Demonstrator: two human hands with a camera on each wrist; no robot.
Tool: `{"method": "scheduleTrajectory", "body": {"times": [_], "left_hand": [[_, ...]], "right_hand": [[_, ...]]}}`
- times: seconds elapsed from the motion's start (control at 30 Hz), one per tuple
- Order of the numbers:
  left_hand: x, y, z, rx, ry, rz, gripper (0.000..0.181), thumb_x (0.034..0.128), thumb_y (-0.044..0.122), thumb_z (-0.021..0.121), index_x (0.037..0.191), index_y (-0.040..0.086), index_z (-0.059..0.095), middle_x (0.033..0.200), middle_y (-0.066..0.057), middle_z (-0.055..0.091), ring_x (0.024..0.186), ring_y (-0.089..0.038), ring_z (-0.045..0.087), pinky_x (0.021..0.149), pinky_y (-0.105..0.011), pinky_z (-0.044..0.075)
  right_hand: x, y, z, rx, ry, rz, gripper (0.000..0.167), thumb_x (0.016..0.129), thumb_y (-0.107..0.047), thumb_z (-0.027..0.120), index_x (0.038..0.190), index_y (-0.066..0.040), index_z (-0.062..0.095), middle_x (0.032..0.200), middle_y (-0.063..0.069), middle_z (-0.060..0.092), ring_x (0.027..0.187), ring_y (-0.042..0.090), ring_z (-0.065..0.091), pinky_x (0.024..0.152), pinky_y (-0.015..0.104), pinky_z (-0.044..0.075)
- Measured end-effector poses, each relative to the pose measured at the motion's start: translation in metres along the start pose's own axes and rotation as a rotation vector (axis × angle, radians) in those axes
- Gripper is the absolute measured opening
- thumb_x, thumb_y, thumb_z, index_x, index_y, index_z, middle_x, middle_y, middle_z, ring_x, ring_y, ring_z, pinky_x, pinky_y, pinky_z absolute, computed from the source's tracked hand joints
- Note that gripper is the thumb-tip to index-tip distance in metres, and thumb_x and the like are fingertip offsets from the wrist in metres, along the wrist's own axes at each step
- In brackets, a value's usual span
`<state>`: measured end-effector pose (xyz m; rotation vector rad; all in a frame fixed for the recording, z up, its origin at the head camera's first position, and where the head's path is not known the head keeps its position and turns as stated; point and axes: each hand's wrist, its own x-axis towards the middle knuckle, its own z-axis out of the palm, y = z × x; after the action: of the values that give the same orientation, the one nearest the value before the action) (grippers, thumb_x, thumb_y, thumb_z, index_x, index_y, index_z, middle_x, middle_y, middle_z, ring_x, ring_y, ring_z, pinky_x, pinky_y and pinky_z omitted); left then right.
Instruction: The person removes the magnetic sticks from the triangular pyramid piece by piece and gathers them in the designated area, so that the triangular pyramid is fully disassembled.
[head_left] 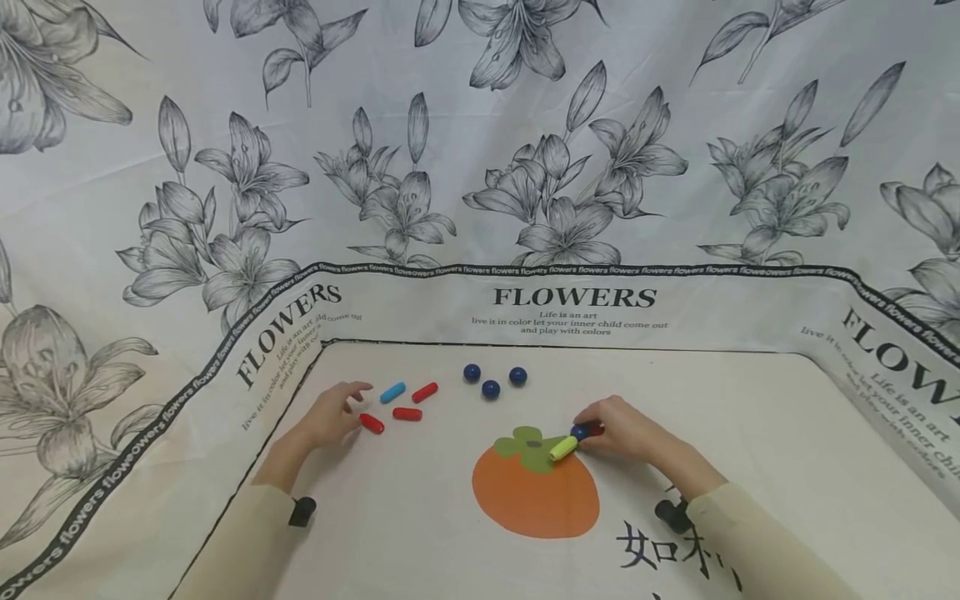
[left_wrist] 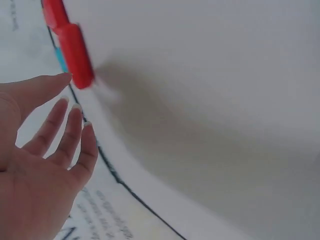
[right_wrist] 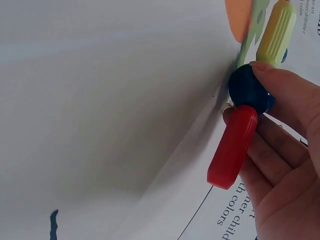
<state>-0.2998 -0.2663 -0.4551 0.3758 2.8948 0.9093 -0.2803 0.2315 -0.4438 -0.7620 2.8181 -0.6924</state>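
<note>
My right hand [head_left: 618, 427] pinches a dark blue ball [right_wrist: 248, 89] between thumb and fingers, above the printed persimmon's leaves. A yellow-green rod [head_left: 563, 448] touches one side of this ball and a red rod [right_wrist: 232, 150] the other, making a short chain. On the left, my left hand [head_left: 333, 414] has its fingers spread and slightly bent beside the nearest loose red rod [head_left: 372, 423]. In the left wrist view the thumb tip is at that rod's end; whether it touches cannot be told. Nothing is held there.
Two more red rods [head_left: 407, 413] and a light blue rod [head_left: 393, 392] lie to the right of the left hand. Three dark blue balls [head_left: 491, 389] sit farther back near the middle. Flower-printed cloth [head_left: 570, 200] rises behind the table.
</note>
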Motion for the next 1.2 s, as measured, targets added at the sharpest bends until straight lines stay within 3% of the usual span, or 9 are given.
{"method": "scheduleTrajectory", "body": {"times": [0.1,0.2,0.33,0.47,0.7,0.87,1.03,1.2], "left_hand": [[-0.002,0.015,0.003,0.001,0.044,0.092,0.059,0.0902,-0.003,0.069,0.146,0.003,0.050,0.129,-0.021,0.058,0.109,-0.034,0.058,0.090,-0.049,0.052],[-0.004,0.038,0.010,-0.024,0.051,0.147,0.055,0.0919,0.000,0.070,0.143,0.005,0.053,0.132,-0.019,0.059,0.111,-0.034,0.057,0.091,-0.048,0.052],[-0.004,0.075,0.024,-0.036,0.023,0.198,0.046,0.0922,0.003,0.073,0.136,0.009,0.060,0.128,-0.015,0.062,0.112,-0.034,0.058,0.093,-0.048,0.053],[-0.003,0.108,0.041,-0.048,-0.047,0.256,0.039,0.0937,0.006,0.073,0.132,0.008,0.063,0.124,-0.014,0.064,0.109,-0.034,0.060,0.093,-0.048,0.053],[0.019,0.156,0.089,-0.001,-0.224,0.255,0.043,0.0934,0.021,0.076,0.134,0.013,0.064,0.126,-0.004,0.063,0.111,-0.020,0.059,0.087,-0.030,0.054],[0.040,0.182,0.127,-0.048,-0.324,0.262,0.045,0.0944,0.025,0.075,0.136,0.014,0.063,0.124,0.001,0.064,0.105,-0.012,0.058,0.090,-0.025,0.051],[0.053,0.198,0.151,-0.076,-0.374,0.243,0.041,0.0946,0.026,0.075,0.132,0.013,0.065,0.114,0.005,0.065,0.098,-0.009,0.056,0.090,-0.025,0.051],[0.064,0.205,0.159,-0.071,-0.350,0.237,0.026,0.0944,0.022,0.075,0.117,0.011,0.071,0.100,0.006,0.065,0.089,-0.010,0.057,0.083,-0.024,0.051]], "right_hand": [[-0.002,0.000,-0.001,0.020,-0.008,-0.015,0.030,0.085,-0.009,0.083,0.112,-0.001,0.075,0.103,0.005,0.074,0.088,0.017,0.062,0.083,0.039,0.057],[-0.005,0.001,-0.004,0.033,-0.016,-0.034,0.028,0.085,-0.009,0.082,0.111,-0.003,0.075,0.100,0.002,0.073,0.084,0.015,0.060,0.080,0.035,0.056],[-0.006,0.002,-0.006,0.047,-0.030,-0.064,0.025,0.086,-0.010,0.081,0.110,-0.004,0.076,0.098,0.001,0.072,0.084,0.013,0.061,0.078,0.031,0.055],[-0.005,0.003,-0.007,0.073,-0.046,-0.095,0.022,0.087,-0.010,0.081,0.108,-0.003,0.075,0.096,0.001,0.073,0.084,0.013,0.063,0.076,0.029,0.055],[-0.006,0.004,-0.006,0.119,-0.058,-0.037,0.018,0.087,-0.013,0.082,0.103,-0.006,0.076,0.094,-0.001,0.072,0.084,0.015,0.065,0.075,0.028,0.055],[-0.007,0.007,-0.005,0.144,-0.057,0.008,0.018,0.086,-0.017,0.083,0.099,-0.008,0.076,0.092,-0.003,0.070,0.083,0.015,0.064,0.076,0.030,0.055],[-0.007,0.009,-0.004,0.158,-0.060,0.000,0.018,0.087,-0.020,0.083,0.100,-0.009,0.077,0.090,-0.005,0.070,0.081,0.014,0.062,0.075,0.028,0.054],[-0.005,0.010,-0.005,0.152,-0.051,-0.005,0.018,0.087,-0.020,0.082,0.099,-0.008,0.077,0.088,-0.005,0.069,0.079,0.014,0.060,0.073,0.028,0.052]]}}
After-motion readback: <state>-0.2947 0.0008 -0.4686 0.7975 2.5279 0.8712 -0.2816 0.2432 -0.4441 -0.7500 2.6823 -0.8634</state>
